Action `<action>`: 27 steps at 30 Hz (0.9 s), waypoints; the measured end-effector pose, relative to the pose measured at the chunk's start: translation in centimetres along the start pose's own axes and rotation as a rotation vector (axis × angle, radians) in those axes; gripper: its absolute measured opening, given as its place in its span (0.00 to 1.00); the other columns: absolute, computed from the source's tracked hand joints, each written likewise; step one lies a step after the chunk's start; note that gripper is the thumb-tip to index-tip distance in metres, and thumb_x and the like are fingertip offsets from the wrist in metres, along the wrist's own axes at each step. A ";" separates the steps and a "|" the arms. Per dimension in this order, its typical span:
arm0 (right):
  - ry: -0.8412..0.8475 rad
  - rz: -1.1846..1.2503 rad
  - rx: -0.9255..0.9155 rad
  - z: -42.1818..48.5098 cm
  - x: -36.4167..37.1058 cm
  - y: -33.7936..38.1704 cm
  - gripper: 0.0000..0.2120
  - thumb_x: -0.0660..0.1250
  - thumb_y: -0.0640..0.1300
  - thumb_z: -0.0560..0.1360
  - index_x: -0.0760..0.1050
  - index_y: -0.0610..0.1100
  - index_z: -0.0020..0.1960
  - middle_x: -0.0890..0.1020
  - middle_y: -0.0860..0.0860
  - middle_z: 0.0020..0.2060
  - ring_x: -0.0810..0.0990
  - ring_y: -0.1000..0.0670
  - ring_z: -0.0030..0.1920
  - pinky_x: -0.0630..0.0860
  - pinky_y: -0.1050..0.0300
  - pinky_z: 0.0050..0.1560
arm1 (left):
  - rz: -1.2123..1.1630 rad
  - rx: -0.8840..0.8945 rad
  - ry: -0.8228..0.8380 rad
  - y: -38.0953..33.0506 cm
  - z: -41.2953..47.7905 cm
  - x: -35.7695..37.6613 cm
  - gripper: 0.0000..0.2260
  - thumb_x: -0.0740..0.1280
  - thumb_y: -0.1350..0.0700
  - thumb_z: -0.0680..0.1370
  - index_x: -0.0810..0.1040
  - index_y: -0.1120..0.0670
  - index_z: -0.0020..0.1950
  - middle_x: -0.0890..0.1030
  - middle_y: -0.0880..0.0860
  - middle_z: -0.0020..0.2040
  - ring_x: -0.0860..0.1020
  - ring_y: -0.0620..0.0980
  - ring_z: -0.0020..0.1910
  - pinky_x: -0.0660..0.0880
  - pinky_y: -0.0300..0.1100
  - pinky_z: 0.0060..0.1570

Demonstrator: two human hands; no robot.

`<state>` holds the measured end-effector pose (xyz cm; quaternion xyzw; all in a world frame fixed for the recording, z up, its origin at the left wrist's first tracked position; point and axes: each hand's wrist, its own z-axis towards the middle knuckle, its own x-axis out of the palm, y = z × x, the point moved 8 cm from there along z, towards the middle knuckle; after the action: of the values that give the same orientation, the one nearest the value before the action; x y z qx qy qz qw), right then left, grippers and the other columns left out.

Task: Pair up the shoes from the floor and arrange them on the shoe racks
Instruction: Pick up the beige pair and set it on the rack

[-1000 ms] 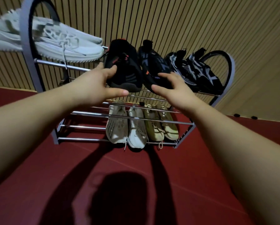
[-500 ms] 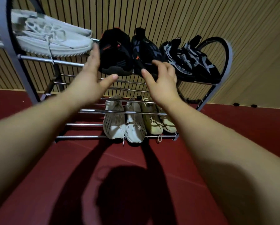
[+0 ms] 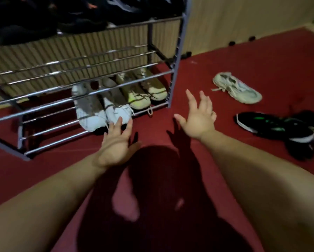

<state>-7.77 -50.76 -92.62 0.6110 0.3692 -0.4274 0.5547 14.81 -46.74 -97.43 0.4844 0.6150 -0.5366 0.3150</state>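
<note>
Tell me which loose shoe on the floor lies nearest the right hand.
The black shoe with green accents, just right of the open right hand. The pale shoe lies farther back toward the wall; the others sit on the rack.

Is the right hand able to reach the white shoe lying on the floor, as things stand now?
Probably yes. The right hand is open and empty, and only bare red floor lies between it and the white shoe. The rack's end post stands to its left, out of the way.
</note>
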 end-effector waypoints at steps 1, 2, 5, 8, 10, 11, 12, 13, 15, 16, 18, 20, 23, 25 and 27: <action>0.015 0.004 0.055 0.0 0.1 -1.9 0.37 0.60 0.60 0.77 0.42 0.57 0.77 0.41 0.46 0.77 0.39 0.43 0.76 0.48 0.41 0.72 | 0.047 0.000 0.043 -1.0 0.6 0.5 0.36 0.59 0.40 0.78 0.42 0.48 0.78 0.41 0.57 0.78 0.40 0.60 0.76 0.45 0.56 0.73; 0.029 0.006 0.100 0.0 0.2 -3.7 0.37 0.60 0.60 0.76 0.42 0.57 0.77 0.41 0.46 0.77 0.39 0.43 0.76 0.47 0.41 0.72 | 0.096 0.003 0.084 -2.0 1.3 1.0 0.36 0.59 0.39 0.77 0.42 0.48 0.78 0.41 0.57 0.78 0.41 0.60 0.76 0.45 0.56 0.73; 0.086 0.009 0.193 -0.2 0.7 -8.1 0.37 0.60 0.61 0.76 0.43 0.56 0.77 0.41 0.46 0.77 0.39 0.43 0.76 0.46 0.40 0.72 | 0.201 0.014 0.218 -5.3 3.0 3.3 0.37 0.59 0.39 0.77 0.42 0.47 0.78 0.40 0.56 0.78 0.40 0.59 0.76 0.45 0.55 0.73; 0.125 0.011 0.241 0.3 0.9 -11.6 0.36 0.61 0.61 0.76 0.46 0.56 0.77 0.42 0.46 0.77 0.39 0.43 0.76 0.47 0.40 0.72 | 0.203 -0.046 0.310 -8.7 4.5 6.1 0.37 0.62 0.39 0.76 0.43 0.46 0.78 0.40 0.55 0.78 0.39 0.59 0.76 0.45 0.54 0.73; 0.135 0.035 0.284 0.6 0.9 -13.7 0.35 0.61 0.60 0.76 0.48 0.56 0.76 0.42 0.46 0.77 0.40 0.44 0.76 0.47 0.41 0.72 | 0.179 -0.067 0.311 -11.4 5.3 7.5 0.39 0.63 0.40 0.76 0.42 0.45 0.77 0.39 0.54 0.78 0.39 0.58 0.76 0.45 0.54 0.73; 0.142 0.052 0.309 0.9 0.9 -14.8 0.35 0.62 0.60 0.76 0.48 0.56 0.76 0.43 0.46 0.77 0.40 0.44 0.76 0.47 0.41 0.72 | 0.186 -0.050 0.295 -13.0 5.8 7.9 0.40 0.64 0.40 0.76 0.41 0.45 0.77 0.39 0.54 0.78 0.39 0.58 0.76 0.44 0.53 0.73; 0.154 0.065 0.334 1.1 0.9 -15.8 0.34 0.62 0.59 0.76 0.49 0.56 0.76 0.43 0.46 0.77 0.40 0.43 0.76 0.47 0.41 0.72 | 0.198 -0.027 0.277 -14.7 6.3 8.0 0.40 0.64 0.41 0.76 0.40 0.44 0.77 0.39 0.54 0.78 0.39 0.57 0.76 0.44 0.53 0.73; 0.171 0.070 0.357 1.5 0.8 -16.8 0.34 0.62 0.59 0.76 0.49 0.56 0.76 0.43 0.46 0.77 0.40 0.43 0.76 0.47 0.41 0.72 | 0.209 -0.010 0.262 -16.3 7.0 7.9 0.41 0.65 0.42 0.76 0.39 0.44 0.77 0.39 0.54 0.78 0.39 0.57 0.76 0.44 0.52 0.74; 0.204 0.064 0.393 2.6 0.1 -18.8 0.34 0.62 0.58 0.76 0.50 0.55 0.76 0.43 0.45 0.77 0.41 0.42 0.76 0.48 0.40 0.72 | 0.232 0.001 0.262 -19.3 8.6 7.5 0.42 0.65 0.42 0.76 0.38 0.45 0.77 0.39 0.54 0.78 0.39 0.57 0.76 0.44 0.52 0.74; 0.211 0.066 0.403 3.1 -0.5 -19.7 0.33 0.63 0.57 0.76 0.50 0.55 0.76 0.44 0.45 0.77 0.41 0.41 0.76 0.48 0.41 0.72 | 0.249 0.004 0.267 -20.8 9.5 7.1 0.42 0.65 0.42 0.76 0.37 0.45 0.76 0.39 0.55 0.78 0.39 0.57 0.76 0.44 0.52 0.73; 0.217 0.067 0.388 4.2 -2.3 -21.3 0.34 0.64 0.55 0.76 0.50 0.55 0.76 0.45 0.45 0.76 0.42 0.41 0.76 0.49 0.41 0.72 | 0.294 0.023 0.268 -23.8 11.2 5.8 0.42 0.65 0.42 0.75 0.37 0.45 0.76 0.39 0.55 0.78 0.39 0.58 0.76 0.44 0.53 0.73; 0.228 0.002 0.353 5.1 -4.8 -22.9 0.35 0.65 0.53 0.75 0.49 0.56 0.76 0.45 0.45 0.76 0.43 0.41 0.76 0.49 0.42 0.72 | 0.342 0.057 0.267 -26.9 12.5 4.3 0.42 0.64 0.42 0.76 0.37 0.46 0.77 0.39 0.55 0.78 0.39 0.58 0.76 0.44 0.53 0.73; 0.275 -0.037 0.466 6.3 -8.6 -26.0 0.36 0.65 0.55 0.75 0.48 0.55 0.76 0.46 0.45 0.76 0.45 0.40 0.75 0.51 0.42 0.72 | 0.389 0.132 0.287 -31.1 14.0 1.6 0.41 0.63 0.42 0.76 0.36 0.46 0.76 0.38 0.55 0.77 0.38 0.58 0.76 0.42 0.53 0.73; 0.299 -0.001 0.521 7.9 -10.3 -26.7 0.37 0.64 0.58 0.75 0.48 0.53 0.76 0.48 0.44 0.75 0.48 0.40 0.75 0.52 0.43 0.72 | 0.393 0.188 0.288 -33.1 15.1 0.0 0.41 0.63 0.42 0.76 0.37 0.46 0.77 0.39 0.56 0.77 0.38 0.58 0.76 0.42 0.54 0.73; 0.304 -0.018 0.457 10.4 -11.1 -26.4 0.37 0.65 0.59 0.74 0.49 0.53 0.76 0.50 0.44 0.75 0.51 0.40 0.74 0.54 0.43 0.72 | 0.379 0.226 0.290 -34.3 16.7 -1.1 0.40 0.64 0.42 0.76 0.39 0.45 0.77 0.39 0.55 0.78 0.38 0.57 0.76 0.42 0.53 0.73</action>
<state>-37.35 -57.90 -92.02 0.7743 0.3474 -0.4079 0.3367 -19.12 -61.54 -88.04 0.6946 0.4883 -0.4583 0.2626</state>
